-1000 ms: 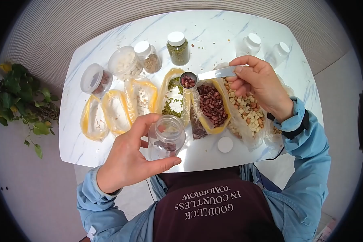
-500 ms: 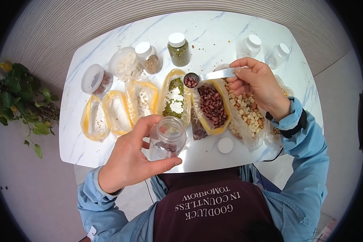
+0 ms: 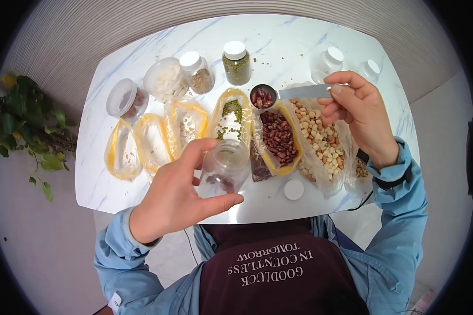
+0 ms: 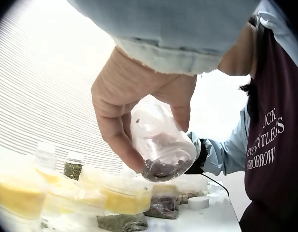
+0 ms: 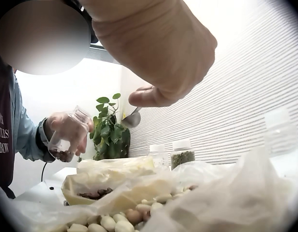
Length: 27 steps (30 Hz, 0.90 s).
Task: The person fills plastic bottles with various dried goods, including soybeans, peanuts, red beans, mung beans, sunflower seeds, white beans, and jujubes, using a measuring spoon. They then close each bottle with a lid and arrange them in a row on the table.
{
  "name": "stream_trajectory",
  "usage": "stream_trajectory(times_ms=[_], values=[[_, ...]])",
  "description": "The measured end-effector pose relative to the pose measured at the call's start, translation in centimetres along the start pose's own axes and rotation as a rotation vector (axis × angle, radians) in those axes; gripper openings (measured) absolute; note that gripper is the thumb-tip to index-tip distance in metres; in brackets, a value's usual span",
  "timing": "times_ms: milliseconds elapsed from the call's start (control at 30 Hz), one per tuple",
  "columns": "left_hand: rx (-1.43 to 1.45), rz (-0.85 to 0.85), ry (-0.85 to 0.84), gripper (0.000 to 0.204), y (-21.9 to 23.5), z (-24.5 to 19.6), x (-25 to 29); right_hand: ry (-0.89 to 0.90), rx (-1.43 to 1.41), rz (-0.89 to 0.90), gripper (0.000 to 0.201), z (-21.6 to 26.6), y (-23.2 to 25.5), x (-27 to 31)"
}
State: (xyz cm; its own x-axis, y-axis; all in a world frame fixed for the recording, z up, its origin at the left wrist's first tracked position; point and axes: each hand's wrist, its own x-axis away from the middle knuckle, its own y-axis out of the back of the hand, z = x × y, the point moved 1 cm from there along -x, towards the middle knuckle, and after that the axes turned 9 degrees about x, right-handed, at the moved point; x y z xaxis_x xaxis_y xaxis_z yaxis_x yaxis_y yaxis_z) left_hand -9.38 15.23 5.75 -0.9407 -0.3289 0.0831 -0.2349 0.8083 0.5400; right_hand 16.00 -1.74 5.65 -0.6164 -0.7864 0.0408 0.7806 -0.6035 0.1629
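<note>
My left hand point(image 3: 176, 197) grips a clear, uncapped plastic jar point(image 3: 223, 170) between fingers and thumb. The jar leans, and a small heap of dark red beans point(image 4: 163, 169) lies at its bottom. My right hand point(image 3: 363, 113) pinches the handle of a metal measuring spoon point(image 3: 302, 91) between thumb and fingers. Red speckled beans point(image 3: 261, 98) fill the spoon's bowl, held above the far end of a yellow-edged bag point(image 3: 284, 170) of the same beans. In the right wrist view, the spoon's bowl point(image 5: 131, 120) hangs below the fingers, apart from the jar.
A bag of mixed pale and brown nuts or beans point(image 3: 320, 139) lies to the right. Further left are a green-bean bag point(image 3: 232, 92) and several nearly emptied bags. Capped jars, including a green-bean jar point(image 3: 236, 65), stand behind. A white lid point(image 3: 294, 189) lies near the front edge.
The loaded spoon has moved rightward and slightly away from me, its bowl now higher in view. The jar has shifted a little up and right and leans more. Both grips stay the same.
</note>
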Motion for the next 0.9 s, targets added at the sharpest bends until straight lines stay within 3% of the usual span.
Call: stream_trajectory(times_ms=[200,600,800,900], values=[[0.046,0.059,0.093,0.077,-0.3,-1.0,-1.8,0.138,0.041,0.012,0.019,1.5,-0.4,2.3],[0.009,0.033,0.028,0.08,-1.0,-1.7,-2.8,0.693,0.406,-0.088,0.013,1.8,-0.8,5.1],[0.018,0.029,0.007,0.081,-1.2,-1.8,-2.9,0.779,0.473,-0.097,0.014,1.6,-0.7,5.4],[0.016,0.033,-0.002,0.082,-1.3,-1.8,-2.9,0.627,0.346,-0.083,0.015,1.6,-0.7,5.4]])
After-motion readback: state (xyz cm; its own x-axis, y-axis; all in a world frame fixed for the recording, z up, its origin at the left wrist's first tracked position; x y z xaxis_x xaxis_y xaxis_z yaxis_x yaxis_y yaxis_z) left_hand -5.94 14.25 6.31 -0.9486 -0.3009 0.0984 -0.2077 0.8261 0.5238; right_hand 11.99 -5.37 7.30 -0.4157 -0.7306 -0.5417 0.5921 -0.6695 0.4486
